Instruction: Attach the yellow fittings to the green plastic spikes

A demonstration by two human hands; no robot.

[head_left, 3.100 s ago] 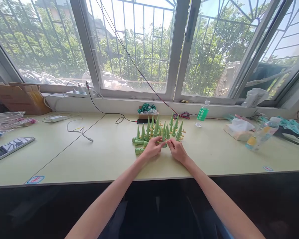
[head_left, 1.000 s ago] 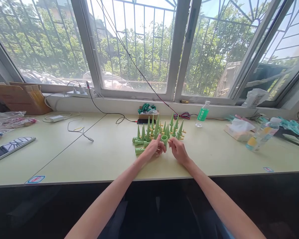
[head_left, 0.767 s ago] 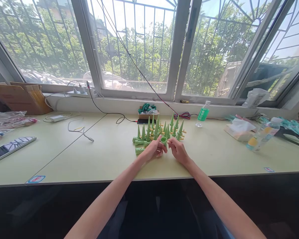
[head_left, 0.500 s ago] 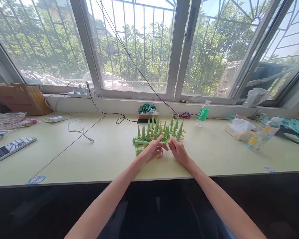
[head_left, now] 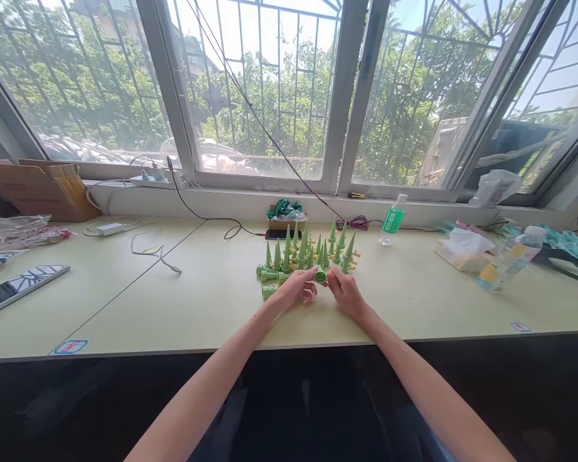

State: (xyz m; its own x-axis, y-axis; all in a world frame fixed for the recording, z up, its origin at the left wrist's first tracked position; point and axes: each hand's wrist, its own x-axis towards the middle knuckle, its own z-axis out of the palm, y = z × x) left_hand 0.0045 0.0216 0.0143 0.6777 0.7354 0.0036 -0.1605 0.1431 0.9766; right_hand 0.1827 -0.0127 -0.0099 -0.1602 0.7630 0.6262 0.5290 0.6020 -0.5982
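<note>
Several green plastic cone spikes point(head_left: 308, 250) with small yellow cross pieces stand upright in a cluster on the pale table point(head_left: 212, 301), and a few more lie on their sides point(head_left: 268, 277) at the cluster's left. In front of the cluster my left hand point(head_left: 296, 287) and my right hand point(head_left: 344, 292) meet over one green spike point(head_left: 320, 276). Its round open end faces me. Both hands pinch it with curled fingers.
Behind the cluster sit a phone point(head_left: 282, 235), a small box with green stuff point(head_left: 284, 215), red-black cable point(head_left: 354, 222) and a green-labelled bottle point(head_left: 391, 220). Tissues point(head_left: 462, 247) and a lying bottle point(head_left: 505, 260) are right. A tablet point(head_left: 22, 287), a charger cable point(head_left: 154, 250) and cardboard point(head_left: 41, 186) are left.
Three seconds ago both hands worked low at the cluster's front edge. Since then the green spike has been turned so that its open end faces me, and it has dropped slightly.
</note>
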